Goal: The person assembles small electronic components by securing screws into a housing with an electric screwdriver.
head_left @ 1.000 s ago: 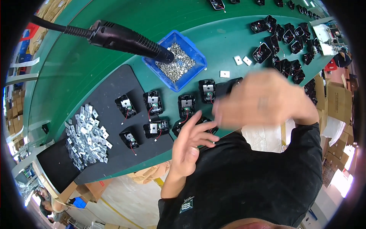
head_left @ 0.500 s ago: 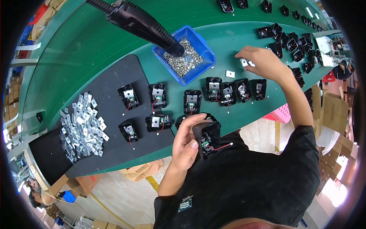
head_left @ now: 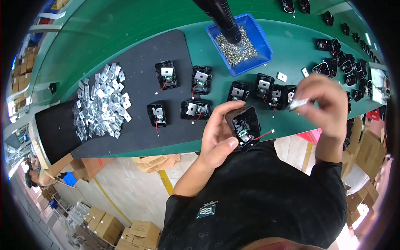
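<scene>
My left hand (head_left: pixel 217 141) grips an open black plastic housing (head_left: pixel 246 127), tilted so its inside shows a green circuit board and a red wire ending in a white plug. To its right, my right hand (head_left: pixel 327 102) pinches a small silver metal plate (head_left: pixel 297 104), slightly blurred, above the table. Beyond that hand, two loose plates lie on the green tabletop, a near plate (head_left: pixel 282 76) and a farther plate (head_left: pixel 304 72). Close by stand similar housings, such as one housing (head_left: pixel 264 86) with a plate inside.
A blue bin (head_left: pixel 263 45) of small metal parts stands at the back, under a black hose-like arm (head_left: pixel 221 16). On the dark mat (head_left: pixel 137 75) are several housings and a heap of metal plates (head_left: pixel 102 102). More black housings (head_left: pixel 348 66) crowd the right.
My right hand has drawn back toward my body with a metal plate, leaving another on the tabletop. The left hand still holds the housing. The whole view has shifted.
</scene>
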Motion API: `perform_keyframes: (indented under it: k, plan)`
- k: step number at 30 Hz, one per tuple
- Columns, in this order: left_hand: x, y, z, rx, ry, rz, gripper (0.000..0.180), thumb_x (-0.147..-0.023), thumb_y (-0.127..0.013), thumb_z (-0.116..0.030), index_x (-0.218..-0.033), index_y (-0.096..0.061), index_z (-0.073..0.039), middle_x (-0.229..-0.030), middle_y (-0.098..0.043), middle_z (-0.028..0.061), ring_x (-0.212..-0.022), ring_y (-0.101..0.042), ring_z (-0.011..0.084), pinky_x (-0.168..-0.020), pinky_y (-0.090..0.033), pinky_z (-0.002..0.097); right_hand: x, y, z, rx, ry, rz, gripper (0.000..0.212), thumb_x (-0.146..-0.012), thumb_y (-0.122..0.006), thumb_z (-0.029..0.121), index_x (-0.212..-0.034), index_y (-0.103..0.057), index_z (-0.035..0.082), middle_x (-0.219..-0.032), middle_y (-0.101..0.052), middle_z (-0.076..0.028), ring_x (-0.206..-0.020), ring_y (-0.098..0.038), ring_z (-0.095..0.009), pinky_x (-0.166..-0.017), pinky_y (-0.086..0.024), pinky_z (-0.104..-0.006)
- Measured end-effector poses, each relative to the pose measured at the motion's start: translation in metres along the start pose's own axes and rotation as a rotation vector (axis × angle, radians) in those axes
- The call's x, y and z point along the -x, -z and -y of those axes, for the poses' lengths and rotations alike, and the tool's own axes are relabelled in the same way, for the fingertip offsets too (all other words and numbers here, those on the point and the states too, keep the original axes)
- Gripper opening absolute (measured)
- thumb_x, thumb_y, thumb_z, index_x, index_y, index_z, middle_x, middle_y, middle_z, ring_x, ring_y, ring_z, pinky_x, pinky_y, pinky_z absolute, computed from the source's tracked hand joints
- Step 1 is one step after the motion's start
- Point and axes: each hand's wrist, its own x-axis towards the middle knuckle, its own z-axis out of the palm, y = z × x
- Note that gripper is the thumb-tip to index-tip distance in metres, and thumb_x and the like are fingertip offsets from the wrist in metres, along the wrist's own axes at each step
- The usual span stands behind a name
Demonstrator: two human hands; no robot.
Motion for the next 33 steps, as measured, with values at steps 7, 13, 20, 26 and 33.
perform_keyframes:
  k: [7, 13, 20, 26, 33]
  plan:
    - [-0.009, -0.001, -0.001, -0.338, -0.261, 0.067, 0.063, -0.081, -0.060, -0.011, -0.135, -0.032, 0.007, -0.131, -0.042, 0.0166, -0.122, -0.044, 0.0220, -0.103, -0.033, 0.0345, 0.001, -0.066, 0.004, 0.165, 0.124, 0.026, 0.018, -0.065, -0.079, 0.004, -0.078, -0.068, 0.008, -0.079, -0.069, -0.003, -0.069, -0.064, -0.019, -0.060, -0.048, -0.0283]
    - [-0.007, 0.002, -0.002, -0.322, -0.255, 0.091, 0.061, -0.083, -0.057, -0.012, -0.135, -0.031, 0.005, -0.129, -0.045, 0.0193, -0.119, -0.047, 0.0231, -0.103, -0.034, 0.0351, 0.006, -0.086, 0.002, 0.307, 0.165, -0.153, 0.019, -0.064, -0.079, 0.004, -0.079, -0.069, 0.009, -0.102, -0.059, -0.004, -0.070, -0.055, -0.016, -0.059, -0.046, -0.0264]
    - [-0.005, 0.001, -0.006, -0.518, -0.152, 0.130, 0.063, -0.073, -0.049, -0.003, -0.134, -0.034, 0.005, -0.124, -0.048, 0.0163, -0.112, -0.050, 0.0199, -0.097, -0.038, 0.0310, 0.006, -0.086, -0.015, -0.175, -0.221, -0.086, 0.037, -0.064, -0.080, 0.005, -0.090, -0.053, 0.007, -0.088, -0.056, -0.001, -0.062, -0.049, -0.006, -0.053, -0.040, -0.0200]
    - [-0.012, -0.002, -0.020, -0.404, -0.052, 0.106, 0.069, -0.069, -0.042, 0.002, -0.137, -0.034, 0.002, -0.124, -0.050, 0.0164, -0.116, -0.049, 0.0218, -0.100, -0.035, 0.0310, -0.009, -0.064, -0.011, -0.312, -0.315, 0.131, 0.032, -0.073, -0.076, 0.008, -0.099, -0.057, 0.004, -0.086, -0.060, 0.001, -0.064, -0.057, -0.006, -0.048, -0.040, -0.0191]
    - [-0.015, -0.008, -0.027, -0.374, 0.022, 0.082, 0.054, -0.081, -0.051, -0.017, -0.130, -0.043, 0.003, -0.118, -0.056, 0.0174, -0.112, -0.052, 0.0243, -0.098, -0.040, 0.0359, -0.056, 0.075, -0.106, 0.242, -0.370, -0.294, 0.032, -0.078, -0.071, 0.022, -0.101, -0.061, 0.002, -0.087, -0.064, -0.001, -0.078, -0.059, -0.008, -0.067, -0.047, -0.0233]
